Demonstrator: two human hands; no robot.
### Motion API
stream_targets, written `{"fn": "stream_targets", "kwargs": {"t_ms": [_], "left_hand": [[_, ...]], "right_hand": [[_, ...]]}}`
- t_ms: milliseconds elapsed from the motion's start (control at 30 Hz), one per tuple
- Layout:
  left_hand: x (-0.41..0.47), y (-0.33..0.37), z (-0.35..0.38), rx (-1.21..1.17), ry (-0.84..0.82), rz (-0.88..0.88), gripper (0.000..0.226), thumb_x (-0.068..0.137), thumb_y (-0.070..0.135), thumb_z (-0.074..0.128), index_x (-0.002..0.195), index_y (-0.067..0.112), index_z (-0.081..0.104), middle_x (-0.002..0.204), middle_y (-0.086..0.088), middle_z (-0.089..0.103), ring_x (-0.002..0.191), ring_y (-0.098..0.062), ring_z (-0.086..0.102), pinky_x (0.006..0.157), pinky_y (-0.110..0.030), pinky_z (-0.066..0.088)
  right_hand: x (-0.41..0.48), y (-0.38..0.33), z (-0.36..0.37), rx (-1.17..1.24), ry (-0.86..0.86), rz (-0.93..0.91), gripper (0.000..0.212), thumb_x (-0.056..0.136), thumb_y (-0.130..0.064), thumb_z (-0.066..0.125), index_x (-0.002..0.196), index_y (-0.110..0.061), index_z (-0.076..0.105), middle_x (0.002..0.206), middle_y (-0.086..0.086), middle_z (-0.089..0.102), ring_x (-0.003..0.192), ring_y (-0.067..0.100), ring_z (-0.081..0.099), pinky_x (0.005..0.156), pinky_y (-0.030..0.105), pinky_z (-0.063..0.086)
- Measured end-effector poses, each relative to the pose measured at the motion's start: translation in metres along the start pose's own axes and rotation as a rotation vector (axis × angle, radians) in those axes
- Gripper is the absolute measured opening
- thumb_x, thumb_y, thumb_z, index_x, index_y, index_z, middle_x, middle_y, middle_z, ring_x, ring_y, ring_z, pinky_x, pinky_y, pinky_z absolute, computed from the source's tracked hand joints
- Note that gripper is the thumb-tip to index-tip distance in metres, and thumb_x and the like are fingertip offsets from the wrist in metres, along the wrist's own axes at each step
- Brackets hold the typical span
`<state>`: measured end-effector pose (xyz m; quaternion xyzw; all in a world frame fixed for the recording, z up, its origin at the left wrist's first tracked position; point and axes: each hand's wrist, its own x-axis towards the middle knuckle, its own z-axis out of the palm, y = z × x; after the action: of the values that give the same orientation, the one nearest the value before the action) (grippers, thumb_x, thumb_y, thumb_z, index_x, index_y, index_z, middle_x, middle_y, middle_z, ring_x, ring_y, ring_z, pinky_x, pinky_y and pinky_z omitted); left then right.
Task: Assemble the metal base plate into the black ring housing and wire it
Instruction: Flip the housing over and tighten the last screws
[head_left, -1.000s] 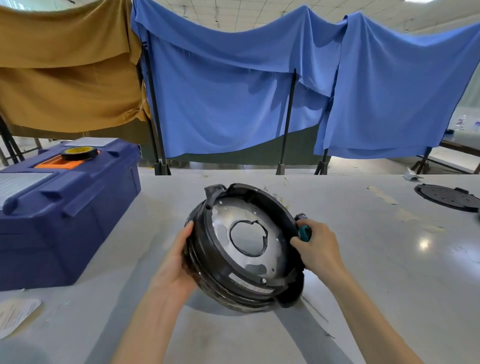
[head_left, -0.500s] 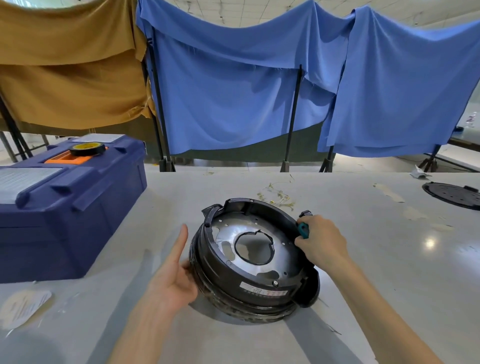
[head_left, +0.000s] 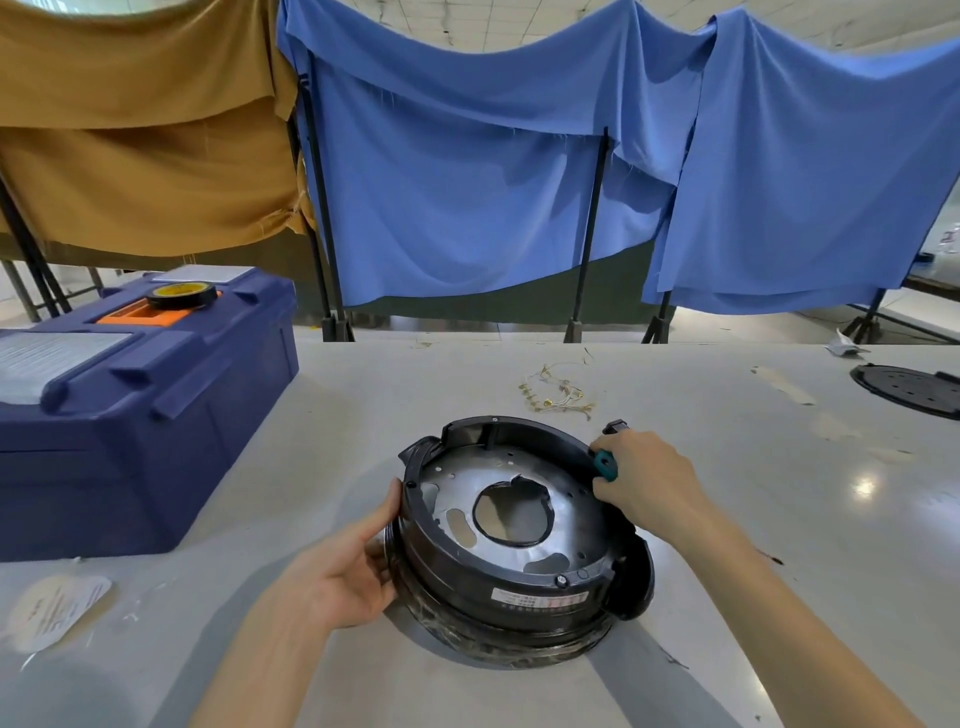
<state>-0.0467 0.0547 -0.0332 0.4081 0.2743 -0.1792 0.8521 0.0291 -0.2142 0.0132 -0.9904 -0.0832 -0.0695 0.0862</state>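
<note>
The black ring housing (head_left: 452, 566) lies flat on the white table, near its middle. The shiny metal base plate (head_left: 571, 525) sits inside it, with a large round hole at its centre. My left hand (head_left: 343, 571) holds the housing's left wall, thumb up along the rim. My right hand (head_left: 644, 483) rests on the right rim and grips a tool with a teal handle (head_left: 605, 464); the tool's tip is hidden. A small bundle of thin yellow wires (head_left: 558, 395) lies on the table just behind the housing.
A big blue toolbox (head_left: 130, 415) with a roll of tape (head_left: 182, 295) on its lid stands at the left. A black perforated disc (head_left: 909, 388) lies at the far right. A round paper label (head_left: 57, 610) is at the near left. Blue and tan cloths hang behind the table.
The housing has gone from tilted up towards me to lying flat on the table. My left hand let go of it briefly and now holds its left wall again. The right hand kept the tool.
</note>
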Motion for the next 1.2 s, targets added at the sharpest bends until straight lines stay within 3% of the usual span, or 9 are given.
{"fn": "stream_targets", "kwargs": {"t_ms": [100, 167, 300, 400, 533, 667, 767, 1033, 1200], "left_hand": [[0.002, -0.001, -0.002, 0.005, 0.012, 0.011, 0.051, 0.059, 0.038, 0.080, 0.092, 0.000, 0.071, 0.081, -0.008, 0.070, 0.084, -0.025, 0.067, 0.062, -0.035, 0.058], [0.004, -0.001, -0.002, 0.009, 0.017, 0.020, 0.053, 0.060, 0.038, 0.080, 0.094, -0.001, 0.070, 0.080, -0.009, 0.070, 0.084, -0.026, 0.067, 0.061, -0.035, 0.059], [0.004, -0.002, 0.000, 0.007, 0.011, 0.003, 0.049, 0.059, 0.037, 0.080, 0.086, -0.003, 0.071, 0.074, -0.010, 0.071, 0.070, -0.026, 0.071, 0.051, -0.033, 0.060], [0.005, -0.005, 0.003, 0.021, -0.006, -0.003, 0.052, 0.059, 0.037, 0.080, 0.089, -0.004, 0.071, 0.080, -0.013, 0.073, 0.075, -0.027, 0.071, 0.056, -0.034, 0.060], [0.004, -0.006, 0.003, 0.017, -0.013, 0.000, 0.050, 0.059, 0.037, 0.081, 0.085, -0.004, 0.070, 0.076, -0.013, 0.072, 0.067, -0.027, 0.072, 0.050, -0.034, 0.059], [0.004, -0.007, 0.002, 0.022, -0.018, 0.000, 0.047, 0.059, 0.037, 0.081, 0.077, -0.006, 0.071, 0.075, -0.014, 0.072, 0.061, -0.027, 0.072, 0.046, -0.034, 0.058], [0.003, -0.007, 0.000, 0.038, -0.017, 0.002, 0.046, 0.057, 0.037, 0.081, 0.070, -0.006, 0.071, 0.072, -0.015, 0.071, 0.059, -0.028, 0.072, 0.045, -0.034, 0.057], [0.004, -0.007, -0.002, 0.076, -0.019, 0.014, 0.055, 0.059, 0.039, 0.079, 0.088, -0.007, 0.069, 0.077, -0.015, 0.071, 0.069, -0.028, 0.071, 0.051, -0.033, 0.059], [0.002, -0.006, -0.006, 0.111, -0.011, 0.004, 0.053, 0.058, 0.038, 0.080, 0.079, -0.009, 0.070, 0.078, -0.017, 0.071, 0.063, -0.029, 0.073, 0.049, -0.036, 0.058]], "right_hand": [[-0.004, -0.009, -0.011, -0.125, 0.117, -0.022, 0.020, 0.090, -0.030, 0.063, 0.107, -0.021, 0.059, 0.101, 0.002, 0.058, 0.092, 0.027, 0.059, 0.066, 0.030, 0.033], [-0.006, -0.022, -0.022, 0.007, 0.203, -0.110, 0.014, 0.090, -0.034, 0.064, 0.097, -0.023, 0.059, 0.090, -0.002, 0.054, 0.084, 0.025, 0.056, 0.066, 0.031, 0.035], [-0.001, -0.066, -0.033, 0.514, -0.392, -0.389, 0.012, 0.083, -0.023, 0.076, 0.092, -0.016, 0.073, 0.061, -0.004, 0.063, 0.050, 0.014, 0.051, 0.047, 0.029, 0.042], [0.004, -0.098, -0.017, 0.531, -0.529, -0.399, 0.009, 0.081, -0.007, 0.073, 0.083, 0.000, 0.067, 0.056, 0.004, 0.053, 0.040, 0.016, 0.039, 0.041, 0.025, 0.034], [0.004, -0.116, -0.001, 0.636, -0.528, -0.315, 0.016, 0.082, 0.010, 0.060, 0.072, -0.001, 0.055, 0.050, 0.004, 0.042, 0.027, 0.009, 0.033, 0.036, 0.021, 0.030], [0.003, -0.114, 0.005, 0.717, -0.509, -0.316, 0.004, 0.081, 0.012, 0.059, 0.082, 0.008, 0.061, 0.056, 0.013, 0.052, 0.030, 0.012, 0.040, 0.034, 0.021, 0.031], [0.001, -0.111, 0.011, 0.792, -0.508, -0.339, 0.011, 0.080, 0.011, 0.059, 0.077, 0.001, 0.062, 0.062, 0.017, 0.058, 0.037, 0.023, 0.050, 0.032, 0.020, 0.033], [-0.004, -0.111, 0.018, 0.890, -0.512, -0.346, 0.022, 0.078, 0.007, 0.059, 0.065, -0.012, 0.061, 0.047, 0.001, 0.055, 0.032, 0.013, 0.047, 0.032, 0.016, 0.032], [-0.007, -0.109, 0.018, 0.939, -0.534, -0.370, 0.023, 0.081, 0.004, 0.067, 0.069, -0.015, 0.064, 0.052, -0.004, 0.060, 0.033, 0.010, 0.048, 0.031, 0.016, 0.033]]}}
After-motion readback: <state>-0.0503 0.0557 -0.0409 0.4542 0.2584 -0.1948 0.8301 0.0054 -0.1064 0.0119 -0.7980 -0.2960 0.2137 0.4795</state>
